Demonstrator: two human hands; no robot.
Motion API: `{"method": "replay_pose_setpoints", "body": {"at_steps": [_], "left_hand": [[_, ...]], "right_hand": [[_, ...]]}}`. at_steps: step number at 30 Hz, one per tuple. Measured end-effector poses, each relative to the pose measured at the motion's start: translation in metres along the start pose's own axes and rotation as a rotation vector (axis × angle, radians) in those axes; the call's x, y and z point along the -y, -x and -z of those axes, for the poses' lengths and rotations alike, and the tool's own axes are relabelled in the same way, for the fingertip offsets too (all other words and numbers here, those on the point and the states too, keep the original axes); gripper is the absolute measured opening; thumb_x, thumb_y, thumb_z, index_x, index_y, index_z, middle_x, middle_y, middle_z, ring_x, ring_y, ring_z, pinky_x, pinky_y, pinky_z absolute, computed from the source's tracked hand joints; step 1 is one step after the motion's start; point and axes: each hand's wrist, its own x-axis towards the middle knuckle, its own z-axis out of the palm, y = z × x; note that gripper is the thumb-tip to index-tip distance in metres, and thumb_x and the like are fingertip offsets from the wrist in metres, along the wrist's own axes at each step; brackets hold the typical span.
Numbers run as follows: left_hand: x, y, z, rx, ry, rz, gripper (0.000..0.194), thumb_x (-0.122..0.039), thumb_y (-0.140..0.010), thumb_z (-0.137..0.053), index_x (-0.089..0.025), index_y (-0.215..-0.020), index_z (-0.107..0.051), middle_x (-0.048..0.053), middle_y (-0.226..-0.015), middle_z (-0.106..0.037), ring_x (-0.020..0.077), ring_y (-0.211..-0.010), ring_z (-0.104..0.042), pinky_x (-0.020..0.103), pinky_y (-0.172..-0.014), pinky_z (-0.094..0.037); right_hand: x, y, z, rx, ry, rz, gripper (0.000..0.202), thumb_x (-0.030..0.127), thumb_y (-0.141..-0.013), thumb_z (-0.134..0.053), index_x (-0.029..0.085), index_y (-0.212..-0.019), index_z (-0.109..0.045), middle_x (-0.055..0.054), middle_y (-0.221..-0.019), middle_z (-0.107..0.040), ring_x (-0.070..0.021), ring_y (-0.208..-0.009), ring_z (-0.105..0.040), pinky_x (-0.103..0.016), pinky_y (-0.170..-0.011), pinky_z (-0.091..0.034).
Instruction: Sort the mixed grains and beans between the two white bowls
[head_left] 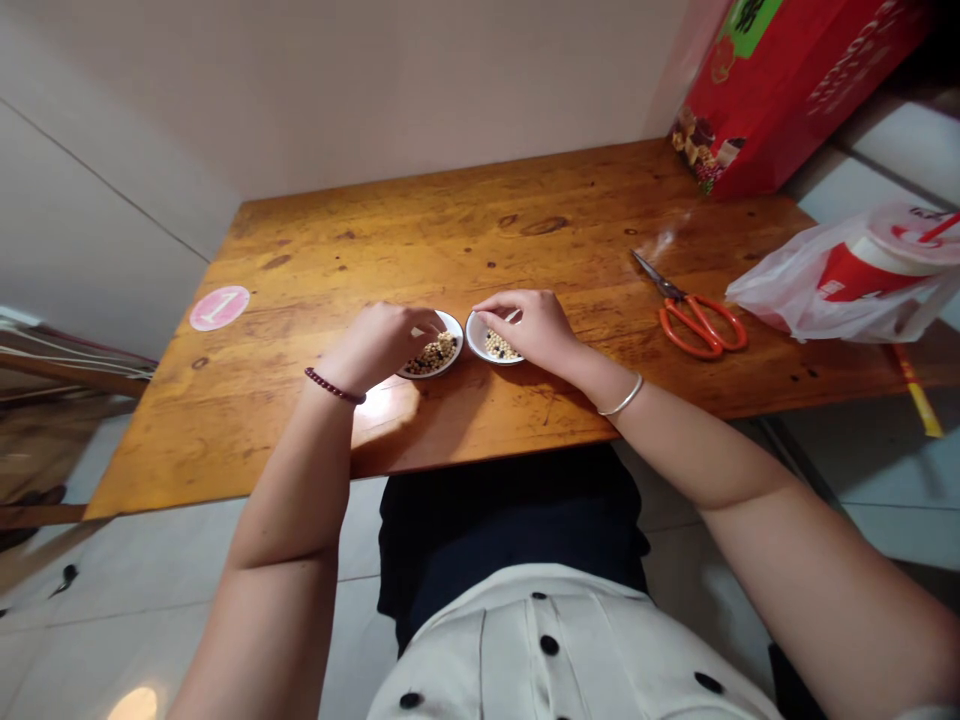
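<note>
Two small white bowls stand side by side near the table's front edge. The left bowl point(460, 338) holds mixed pale and dark beans point(436, 355); my left hand point(379, 345) reaches over its left side, fingers bent down toward them and partly hidden. In the right bowl point(470, 342) lie more pale and dark beans point(498, 347). Above that bowl, my right hand point(536, 325) has thumb and forefinger pinched together near the far left rim. Anything between those fingertips is too small to make out.
Orange-handled scissors point(701, 322) lie open on the wooden table point(390, 240) at right. Beyond them are a lidded cup point(862, 265) in a plastic bag and a red box point(780, 100). A pink round label point(219, 308) marked 1 is at left. A wall borders the back.
</note>
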Motion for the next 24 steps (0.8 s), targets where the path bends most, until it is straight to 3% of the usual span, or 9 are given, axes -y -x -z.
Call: {"method": "replay_pose_setpoints", "body": {"at_steps": [5,11,17,24], "left_hand": [[0.007,0.000,-0.005,0.041,-0.043,-0.032,0.029,-0.026,-0.090,-0.052,-0.022,-0.110,-0.073,0.007,-0.103,-0.076,0.0242,-0.092,-0.071,0.030,-0.082,-0.051],[0.011,-0.002,-0.013,0.150,-0.147,-0.015,0.030,-0.033,-0.087,-0.054,-0.024,-0.109,-0.072,0.007,-0.099,-0.075,0.0246,-0.085,-0.069,0.030,-0.077,-0.049],[0.008,-0.004,-0.012,0.152,-0.239,0.009,0.031,-0.038,-0.092,-0.049,-0.022,-0.097,-0.075,0.009,-0.085,-0.074,0.0242,-0.073,-0.067,0.030,-0.066,-0.044],[0.009,-0.003,-0.008,0.076,-0.208,0.011,0.025,-0.026,-0.087,-0.052,-0.024,-0.095,-0.075,0.008,-0.087,-0.075,0.0244,-0.075,-0.067,0.029,-0.061,-0.041]], "right_hand": [[0.000,0.001,0.000,0.032,-0.009,-0.024,0.019,0.024,-0.092,-0.062,0.024,-0.105,-0.075,-0.001,-0.099,-0.079,-0.0182,-0.089,-0.075,-0.030,-0.079,-0.056],[0.001,0.002,0.000,0.048,0.009,-0.044,0.031,0.020,-0.096,-0.052,0.022,-0.127,-0.058,-0.001,-0.094,-0.080,-0.0207,-0.094,-0.075,-0.036,-0.083,-0.055],[-0.001,0.001,-0.002,0.036,-0.043,-0.071,0.009,0.026,-0.097,-0.054,0.023,-0.100,-0.062,-0.002,-0.095,-0.080,-0.0199,-0.093,-0.075,-0.033,-0.079,-0.055],[-0.003,-0.002,-0.003,0.018,-0.149,-0.126,0.009,0.027,-0.089,-0.065,0.020,-0.086,-0.071,-0.003,-0.089,-0.079,-0.0196,-0.087,-0.076,-0.031,-0.078,-0.058]]}}
